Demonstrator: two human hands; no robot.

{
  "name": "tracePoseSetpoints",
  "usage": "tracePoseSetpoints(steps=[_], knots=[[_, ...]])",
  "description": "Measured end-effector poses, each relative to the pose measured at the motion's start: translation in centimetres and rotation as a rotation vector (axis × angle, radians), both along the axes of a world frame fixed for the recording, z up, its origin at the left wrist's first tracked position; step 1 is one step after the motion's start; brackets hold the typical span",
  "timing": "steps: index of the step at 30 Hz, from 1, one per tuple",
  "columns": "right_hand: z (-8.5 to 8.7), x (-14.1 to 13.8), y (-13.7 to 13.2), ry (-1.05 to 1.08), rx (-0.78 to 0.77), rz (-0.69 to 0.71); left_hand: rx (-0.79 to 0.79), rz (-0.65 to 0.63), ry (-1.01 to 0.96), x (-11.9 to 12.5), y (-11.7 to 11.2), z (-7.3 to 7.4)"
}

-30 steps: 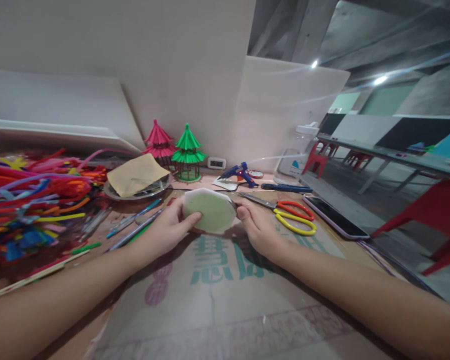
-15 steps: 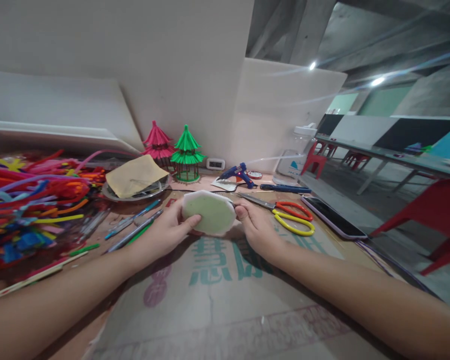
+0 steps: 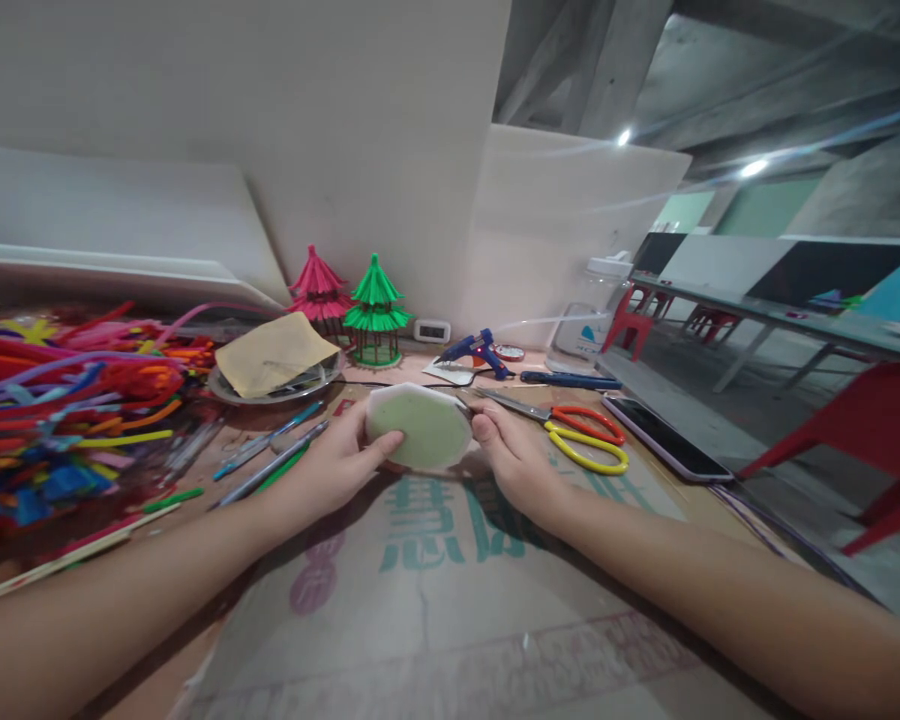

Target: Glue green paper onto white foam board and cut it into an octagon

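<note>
A flat, pale green disc with a white, many-sided rim (image 3: 420, 428) is held up above the cardboard, its green face toward me. My left hand (image 3: 345, 452) grips its left edge, thumb lying on the face and fingers behind. At the right edge, my right hand (image 3: 511, 448) is closed in a pinch. A small dark sliver shows between its fingers and the rim, too little to name. Just beyond my right hand lie scissors (image 3: 586, 450) with one orange and one yellow handle.
Printed cardboard (image 3: 450, 620) covers the table. Pipe cleaners (image 3: 67, 410) pile up at left, beside a metal plate (image 3: 270, 398) and pens (image 3: 270, 465). Behind stand pink (image 3: 319, 285) and green (image 3: 375, 310) pagodas, and a blue glue gun (image 3: 476, 348). A phone (image 3: 667, 437) lies right.
The whole view has shifted very slightly. Both hands keep nearly the same hold at the disc's edges.
</note>
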State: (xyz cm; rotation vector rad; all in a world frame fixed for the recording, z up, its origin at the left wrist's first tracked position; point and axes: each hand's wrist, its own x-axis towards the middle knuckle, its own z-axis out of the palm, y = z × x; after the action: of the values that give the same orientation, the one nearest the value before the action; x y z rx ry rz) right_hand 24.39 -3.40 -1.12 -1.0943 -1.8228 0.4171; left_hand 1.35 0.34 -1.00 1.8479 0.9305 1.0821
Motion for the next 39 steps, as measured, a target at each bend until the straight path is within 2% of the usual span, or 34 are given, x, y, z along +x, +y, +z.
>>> tracePoseSetpoints(steps=[12, 27, 31, 35, 39], knots=[[0.3, -0.1, -0.3, -0.064, 0.037, 0.013, 0.057, -0.029, 0.151, -0.5, 0.0, -0.5], [0.1, -0.2, -0.1, -0.084, 0.03, -0.024, 0.034, -0.032, 0.144, -0.3, 0.1, -0.4], [-0.1, -0.2, 0.1, 0.025, 0.03, -0.015, -0.043, -0.032, 0.066, 0.1, -0.2, 0.3], [-0.1, -0.2, 0.3, 0.174, -0.043, -0.013, -0.143, -0.049, -0.027, 0.4, -0.4, 1.0], [0.2, -0.3, 0.5, 0.163, -0.1, 0.003, -0.199, -0.018, -0.06, 0.4, -0.3, 1.0]])
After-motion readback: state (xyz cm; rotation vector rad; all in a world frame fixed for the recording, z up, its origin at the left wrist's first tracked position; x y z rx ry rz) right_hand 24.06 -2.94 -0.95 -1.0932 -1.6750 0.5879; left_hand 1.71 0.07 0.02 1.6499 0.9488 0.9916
